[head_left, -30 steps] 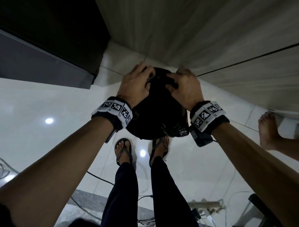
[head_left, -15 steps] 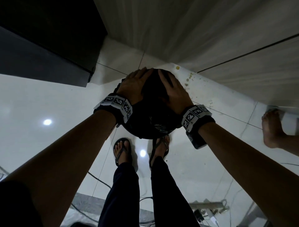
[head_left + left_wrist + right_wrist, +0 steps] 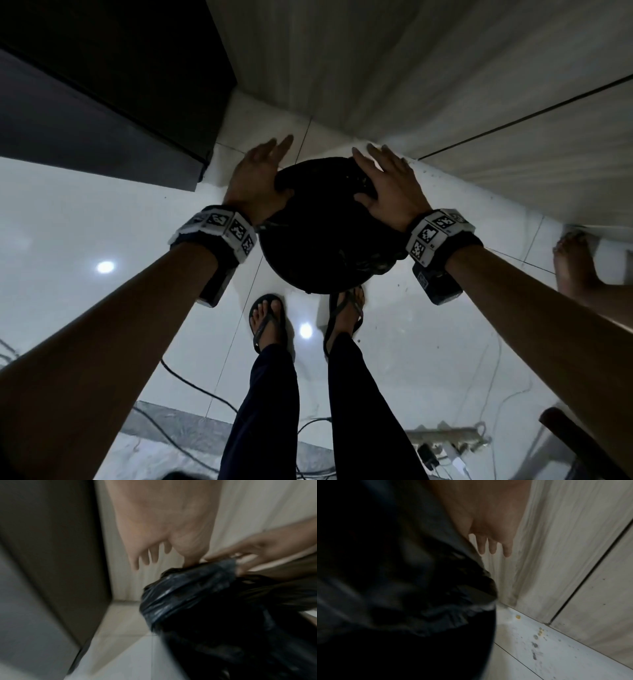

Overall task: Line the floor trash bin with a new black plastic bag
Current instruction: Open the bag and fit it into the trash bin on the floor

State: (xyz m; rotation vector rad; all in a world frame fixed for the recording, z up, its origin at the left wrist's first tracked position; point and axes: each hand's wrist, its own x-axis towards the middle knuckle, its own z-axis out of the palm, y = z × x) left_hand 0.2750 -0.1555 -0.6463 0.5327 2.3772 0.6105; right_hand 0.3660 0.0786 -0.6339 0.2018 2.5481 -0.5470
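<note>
- Half a second earlier both hands lay curled over the top of the trash bin (image 3: 329,236), pressing the bag down near its far edge; now they have spread apart to the bin's two sides with the fingers straightened.
- The left hand (image 3: 255,183) sits at the bin's left edge, fingers extended past the rim towards the wall; in the left wrist view its thumb touches the gathered black plastic bag (image 3: 188,582) at the rim, and nothing is clenched in it.
- The right hand (image 3: 388,186) rests flat on the bin's far right rim, fingers straight and released, the thumb lying on the plastic.
- This shift likely means the tucking at the far edge is over and the hands are smoothing the bag outwards around the rim, or letting go.
- The bin stands on the white tiled floor (image 3: 102,212) in the corner, just beside the pale wall (image 3: 394,68) and near the dark cabinet (image 3: 102,85), directly ahead of the person's sandalled feet (image 3: 269,322).
- The bag's edge is folded over the bin's rim: crinkled, glossy plastic shows on the outside at the left and at the near right.
- The bin's inside reads only as black; whether the bag reaches the bottom, or anything lies in it, cannot be told.
- The lining looks close to finished.
</note>
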